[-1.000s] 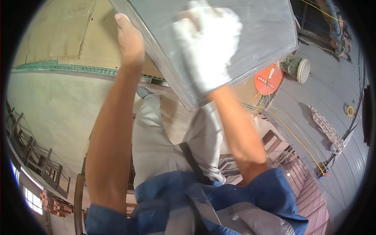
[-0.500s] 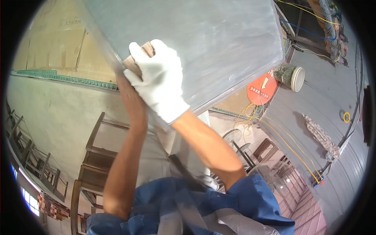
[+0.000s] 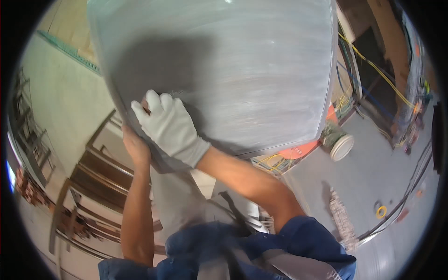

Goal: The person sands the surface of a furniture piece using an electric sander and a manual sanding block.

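Note:
A large flat grey panel (image 3: 252, 84) with a streaky, dull surface stands before me, its near left edge close to my body. My left hand (image 3: 136, 147) is bare and grips that left edge; some of its fingers are hidden by the panel. In a white glove, my right hand (image 3: 170, 126) is closed around a small brown block (image 3: 145, 106), pressed to the panel's face near the same edge. Most of the block is covered by the glove. A dark shadow falls on the panel above the glove.
Dark wooden chair-like frames (image 3: 100, 170) stand at the left. To the right are a bucket (image 3: 341, 147), an orange-red sign (image 3: 301, 150), yellow cables (image 3: 268, 163), a mottled long bundle (image 3: 343, 219) and a yellow ring (image 3: 381, 212) on the grey floor.
My view has turned, so the panel appears more upright. Both hands now appear lower and further left, still at the panel's left edge. The right hand still holds the block.

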`<state>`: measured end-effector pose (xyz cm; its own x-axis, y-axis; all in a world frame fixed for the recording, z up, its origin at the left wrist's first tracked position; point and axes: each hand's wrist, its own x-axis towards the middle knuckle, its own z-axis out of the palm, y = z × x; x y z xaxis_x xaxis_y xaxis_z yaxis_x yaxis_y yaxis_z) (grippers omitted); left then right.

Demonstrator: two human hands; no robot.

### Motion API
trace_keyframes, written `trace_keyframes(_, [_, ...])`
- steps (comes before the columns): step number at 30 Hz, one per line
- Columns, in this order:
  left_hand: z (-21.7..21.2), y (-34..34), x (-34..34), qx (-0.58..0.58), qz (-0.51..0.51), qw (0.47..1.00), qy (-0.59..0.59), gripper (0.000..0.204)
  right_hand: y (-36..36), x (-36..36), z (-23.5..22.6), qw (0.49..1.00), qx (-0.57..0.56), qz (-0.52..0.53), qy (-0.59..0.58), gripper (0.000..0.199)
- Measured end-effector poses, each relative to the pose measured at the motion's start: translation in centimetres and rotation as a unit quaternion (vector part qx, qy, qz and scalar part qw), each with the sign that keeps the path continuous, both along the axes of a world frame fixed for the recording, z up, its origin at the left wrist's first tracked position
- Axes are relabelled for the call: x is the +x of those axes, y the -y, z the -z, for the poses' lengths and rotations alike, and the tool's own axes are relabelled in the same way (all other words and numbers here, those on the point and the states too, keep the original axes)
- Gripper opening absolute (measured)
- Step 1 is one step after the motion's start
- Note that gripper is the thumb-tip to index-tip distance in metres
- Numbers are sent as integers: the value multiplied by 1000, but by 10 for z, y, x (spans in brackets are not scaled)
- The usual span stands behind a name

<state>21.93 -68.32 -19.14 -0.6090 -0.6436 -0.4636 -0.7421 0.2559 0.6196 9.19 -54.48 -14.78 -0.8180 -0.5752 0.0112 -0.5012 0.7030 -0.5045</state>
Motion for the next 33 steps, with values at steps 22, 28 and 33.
trace_keyframes(22, [7,-91,70,-122,-314,935,112,49,-63,-3,-18,923,30,-383,-38,58])
trace_keyframes(28, [-5,-92,71,-133,-364,919,69,47,-67,-2,-29,910,75,-405,-45,55])
trace_keyframes(33, [0,-102,53,-151,-379,910,77,49,-122,-28,-29,916,44,-398,14,54])
